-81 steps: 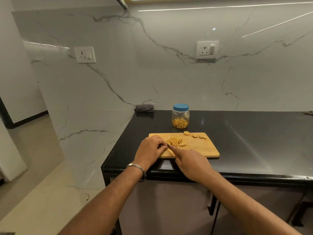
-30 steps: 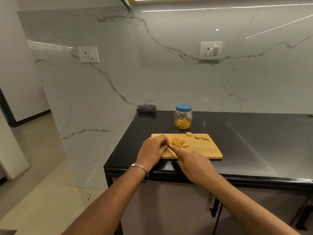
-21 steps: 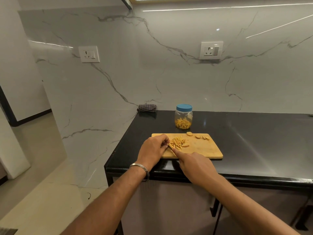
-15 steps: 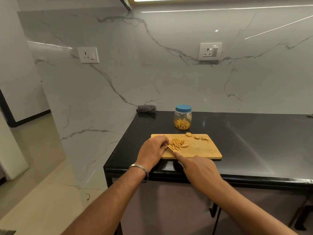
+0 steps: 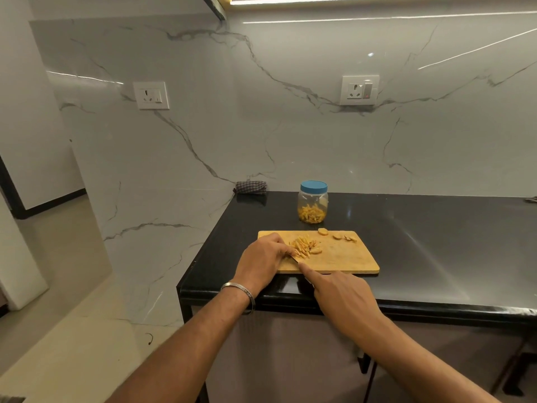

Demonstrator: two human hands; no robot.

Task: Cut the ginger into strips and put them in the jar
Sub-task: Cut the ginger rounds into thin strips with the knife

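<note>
Ginger cutting at the wooden board (image 5: pixel 343 257) on the black table (image 5: pixel 421 242).

Left hand (image 5: pixel 261 261) rests on the board's left end, fingers curled down beside the pile of ginger strips (image 5: pixel 303 247). Right hand (image 5: pixel 341 296) grips a knife (image 5: pixel 295 258), forefinger stretched along it, blade barely visible. Ginger slices (image 5: pixel 337 235) lie along the far edge. The jar (image 5: pixel 313 202), blue lid on, stands just behind the board, holding strips.

My wooden cutting board (image 5: pixel 343 257) looks matt and lightly worn. It lies on a glossy black stone counter (image 5: pixel 436 242). The jar (image 5: pixel 313 206) is clear plastic with a smooth blue lid (image 5: pixel 313 186). My bangle (image 5: pixel 241 290) is metal, the wall (image 5: pixel 290 126) polished veined marble.
</note>
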